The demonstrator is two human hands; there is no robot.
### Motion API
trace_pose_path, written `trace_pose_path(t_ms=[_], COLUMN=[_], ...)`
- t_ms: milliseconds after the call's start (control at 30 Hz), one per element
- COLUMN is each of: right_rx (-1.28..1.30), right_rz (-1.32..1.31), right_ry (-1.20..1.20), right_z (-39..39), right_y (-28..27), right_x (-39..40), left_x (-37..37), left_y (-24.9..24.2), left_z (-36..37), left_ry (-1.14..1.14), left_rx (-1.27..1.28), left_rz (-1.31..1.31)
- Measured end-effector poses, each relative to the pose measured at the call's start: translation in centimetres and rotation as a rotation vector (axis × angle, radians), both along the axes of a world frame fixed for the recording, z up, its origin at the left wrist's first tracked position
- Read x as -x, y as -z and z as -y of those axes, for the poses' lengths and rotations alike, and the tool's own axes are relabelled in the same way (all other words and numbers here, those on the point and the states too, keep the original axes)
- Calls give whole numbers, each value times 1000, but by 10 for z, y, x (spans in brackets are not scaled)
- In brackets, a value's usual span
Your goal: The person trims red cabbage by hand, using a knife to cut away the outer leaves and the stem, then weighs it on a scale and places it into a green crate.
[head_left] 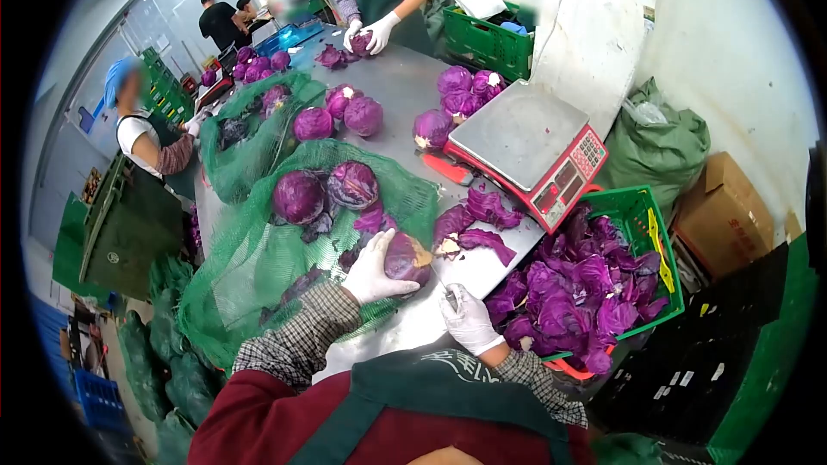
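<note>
My left hand (376, 269), in a white glove, grips a red cabbage (407, 259) from its left side over the metal table. The pale cut stem end of the cabbage faces right. My right hand (468, 317), also gloved, is closed on a knife, whose thin blade (438, 275) points up toward the stem end; the handle is hidden in the fist. Loose purple leaves (482, 241) and a pale stem piece lie just beyond. Two more red cabbages (352, 184) rest on a green mesh bag (250, 250) to the left.
A red-edged weighing scale (525, 142) stands at the right, an orange-red tool (446, 169) beside it. Below is a green crate (676, 293) heaped with leaves. Several trimmed cabbages (363, 116) sit farther back. One co-worker handles a cabbage (362, 43) across the table; another stands at left.
</note>
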State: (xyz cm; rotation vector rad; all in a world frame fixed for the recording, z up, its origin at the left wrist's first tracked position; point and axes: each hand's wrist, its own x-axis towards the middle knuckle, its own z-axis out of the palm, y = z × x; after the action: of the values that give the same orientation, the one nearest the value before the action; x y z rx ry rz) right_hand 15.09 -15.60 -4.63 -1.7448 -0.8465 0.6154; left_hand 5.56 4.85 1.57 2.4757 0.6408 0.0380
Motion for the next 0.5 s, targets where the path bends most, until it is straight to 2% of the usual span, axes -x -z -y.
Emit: trace_pose_path(t_ms=[167,500], right_rx=[69,172], right_rz=[-10,420], right_ry=[-21,-21], right_z=[-4,-23], right_y=[-7,6], right_x=[1,-12], left_x=[-11,-32], left_y=[-7,-9], left_z=[-4,-6], left_ry=[-42,-83], left_rx=[32,-43], left_rz=[-60,-193])
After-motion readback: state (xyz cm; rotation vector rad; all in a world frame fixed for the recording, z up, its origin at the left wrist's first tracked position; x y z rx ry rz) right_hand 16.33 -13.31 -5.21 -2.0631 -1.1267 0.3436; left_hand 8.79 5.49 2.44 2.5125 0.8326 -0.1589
